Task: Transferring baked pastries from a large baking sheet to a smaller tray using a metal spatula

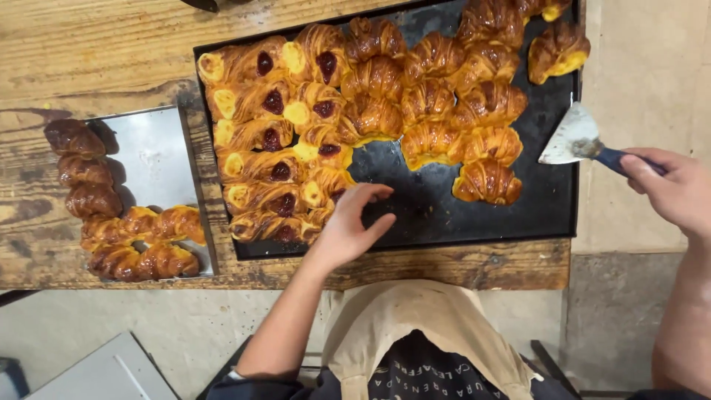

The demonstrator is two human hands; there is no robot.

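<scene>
The right hand (678, 194) is closed around the blue handle of a scraper (578, 141). The scraper lies sideways at the right edge of the black tray (444, 215), blade pointing left. The left hand (352, 226) is open, fingertips touching a jam pastry (326, 194).

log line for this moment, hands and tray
left hand: fingertips on jam pastries | right hand: holds scraper at tray edge | baking tray: dark, on wooden table

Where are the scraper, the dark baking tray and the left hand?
scraper (569, 138): head view, on its flat blade.
baking tray (437, 211): head view, on its bare floor.
left hand (348, 226): head view, on its back.
</scene>
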